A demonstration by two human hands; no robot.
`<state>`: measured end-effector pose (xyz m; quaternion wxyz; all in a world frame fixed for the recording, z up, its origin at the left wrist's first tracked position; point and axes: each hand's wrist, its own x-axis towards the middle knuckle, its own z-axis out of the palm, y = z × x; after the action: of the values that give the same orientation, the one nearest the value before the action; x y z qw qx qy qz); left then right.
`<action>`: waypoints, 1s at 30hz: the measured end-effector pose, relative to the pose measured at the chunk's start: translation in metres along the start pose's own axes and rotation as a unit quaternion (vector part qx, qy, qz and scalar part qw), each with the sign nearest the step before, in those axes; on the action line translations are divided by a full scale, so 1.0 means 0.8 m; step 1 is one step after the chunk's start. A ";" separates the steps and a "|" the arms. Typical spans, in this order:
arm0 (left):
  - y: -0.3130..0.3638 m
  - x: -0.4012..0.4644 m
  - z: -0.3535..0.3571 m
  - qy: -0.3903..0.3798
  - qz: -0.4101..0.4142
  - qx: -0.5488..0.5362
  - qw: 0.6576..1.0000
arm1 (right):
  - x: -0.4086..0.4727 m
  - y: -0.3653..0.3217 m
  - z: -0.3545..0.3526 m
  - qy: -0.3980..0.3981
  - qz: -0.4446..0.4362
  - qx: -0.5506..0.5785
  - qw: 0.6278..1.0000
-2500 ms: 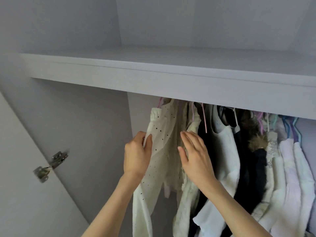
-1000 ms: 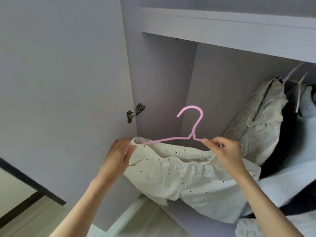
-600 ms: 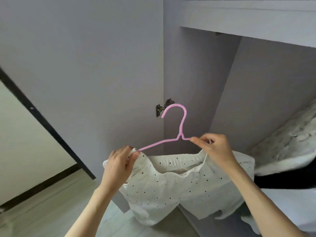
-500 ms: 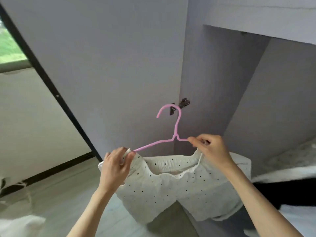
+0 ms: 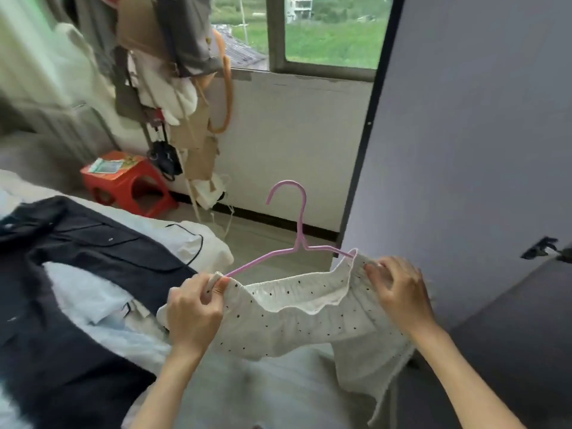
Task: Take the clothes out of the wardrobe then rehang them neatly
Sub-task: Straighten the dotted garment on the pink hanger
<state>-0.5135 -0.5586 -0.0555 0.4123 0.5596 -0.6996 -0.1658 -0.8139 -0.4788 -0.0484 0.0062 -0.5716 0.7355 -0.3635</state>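
**Dotted garment held out on its pink hanger, clear of the wardrobe**

Wardrobe door (image 5: 470,125) is standing to the right of your right hand, its lilac panel filling that side of the view, with a dark hinge (image 5: 540,247) showing just beyond your right wrist. Left of your left hand the bed (image 5: 198,239) is lying under a spread of clothes: a dark garment (image 5: 80,243) is stretching across it, with pale blue fabric (image 5: 86,292) showing beneath, close beside your left knuckles. Ahead of both hands, well apart from them, the window (image 5: 328,29) is showing green ground outside, and a cluster of hanging bags and clothes (image 5: 167,72) is dangling up and to the left. A red stool (image 5: 127,181) is sitting on the floor below that cluster.

Between your hands you are holding the white dotted garment (image 5: 297,317), stretched by its gathered waistband and drooping below your wrists. The pink hanger (image 5: 298,239) is standing upright above it, its hook rising over the gap between your hands and its arms running down into the fabric at each side.

Your left hand (image 5: 193,308) is gripping the garment's left edge where the hanger arm enters, fingers curled round the bunched cloth. Your right hand (image 5: 399,289) is pinching the right end of the waistband, fingertips (image 5: 373,270) pressing on the fabric just below the hanger's other arm.
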 end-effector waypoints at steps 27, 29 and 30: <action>-0.176 -0.079 -0.399 0.502 -0.266 0.388 0.726 | 0.085 -0.542 0.315 -0.113 -0.422 0.284 0.853; -0.173 -0.067 -0.426 0.519 -0.258 0.400 0.710 | 0.090 -0.578 0.322 -0.118 -0.422 0.315 0.842; -0.174 -0.060 -0.439 0.525 -0.256 0.407 0.703 | 0.094 -0.596 0.325 -0.119 -0.423 0.326 0.837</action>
<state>-0.1543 -0.4782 0.0411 0.3869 0.8267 -0.1998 0.3562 -0.3304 -0.7187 0.0489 0.1247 -0.8309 0.2549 -0.4786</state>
